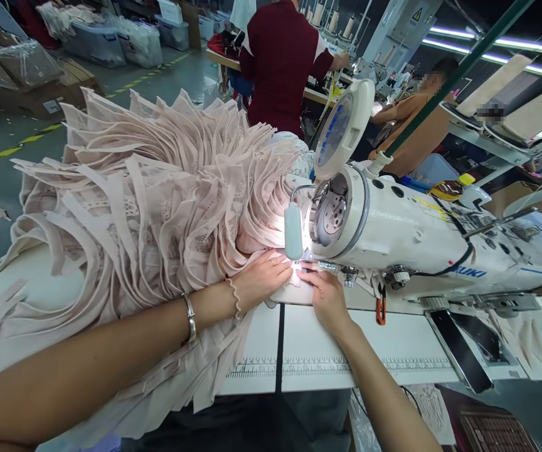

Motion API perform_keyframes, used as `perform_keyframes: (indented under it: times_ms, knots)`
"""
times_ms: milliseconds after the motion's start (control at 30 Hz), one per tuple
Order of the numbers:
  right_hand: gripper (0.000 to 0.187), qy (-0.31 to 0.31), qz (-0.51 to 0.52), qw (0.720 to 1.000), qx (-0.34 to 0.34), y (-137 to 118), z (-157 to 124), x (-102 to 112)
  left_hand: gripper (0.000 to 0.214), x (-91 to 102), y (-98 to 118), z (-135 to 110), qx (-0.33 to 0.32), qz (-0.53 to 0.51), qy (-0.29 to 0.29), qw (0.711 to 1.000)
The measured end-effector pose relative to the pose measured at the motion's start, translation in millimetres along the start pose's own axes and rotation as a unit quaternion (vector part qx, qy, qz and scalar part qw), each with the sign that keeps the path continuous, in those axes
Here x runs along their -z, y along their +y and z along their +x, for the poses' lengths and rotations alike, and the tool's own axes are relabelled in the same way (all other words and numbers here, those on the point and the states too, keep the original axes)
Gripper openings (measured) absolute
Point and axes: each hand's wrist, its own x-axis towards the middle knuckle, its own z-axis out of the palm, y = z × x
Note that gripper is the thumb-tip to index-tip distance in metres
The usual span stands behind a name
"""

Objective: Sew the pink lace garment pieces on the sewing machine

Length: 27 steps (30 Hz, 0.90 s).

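A big heap of pale pink fabric strips and lace pieces (148,188) covers the left half of the white sewing table (318,351). My left hand (264,276) lies flat on the pink fabric, fingers stretched toward the needle area. My right hand (325,295) rests just right of it, fingertips pinched on the fabric edge under the presser foot. The white sewing machine (407,226) stands right behind both hands, its small lamp (293,231) glaring on the spot between them. The needle itself is lost in the glare.
A black phone (459,348) lies on the table at the right, by the machine's base. Printed rulers run along the table's front edge. Beyond the machine a person in a dark red top (280,56) and another seated person work at other stations. Boxes and bags stand far left.
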Motion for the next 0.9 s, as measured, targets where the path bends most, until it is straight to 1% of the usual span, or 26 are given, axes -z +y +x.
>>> perform_keyframes:
  times_ms: [167, 300, 433, 533, 700, 800, 900]
  knots:
    - [0.053, -0.011, -0.043, 0.998, 0.034, -4, -1, 3, 0.022, -0.9, 1, 4, 0.011, -0.006, -0.002, 1.0]
    - [0.05, -0.004, -0.068, 0.995, 0.076, -8, -3, 5, 0.029, 0.7, 4, 5, 0.041, -0.031, -0.002, 0.999]
    - [0.038, 0.014, -0.091, 0.992, 0.08, -12, -5, 5, 0.027, 1.5, 8, 6, 0.061, -0.051, -0.017, 0.997]
    - [0.028, 0.027, -0.109, 0.988, 0.104, -14, -5, 5, 0.024, -1.2, 8, 5, 0.045, -0.045, -0.027, 0.998]
    - [0.017, 0.07, -0.151, 0.972, 0.164, -20, -7, 10, 0.022, -3.6, 5, 1, -0.014, -0.045, -0.013, 0.999]
    - [0.018, 0.063, -0.156, 0.969, 0.18, -23, -6, 11, 0.021, -1.8, 6, 2, -0.027, -0.025, -0.013, 0.999]
    - [0.023, 0.062, -0.161, 0.972, 0.159, -28, -4, 6, 0.025, 0.5, 9, 4, -0.045, 0.0, -0.023, 0.999]
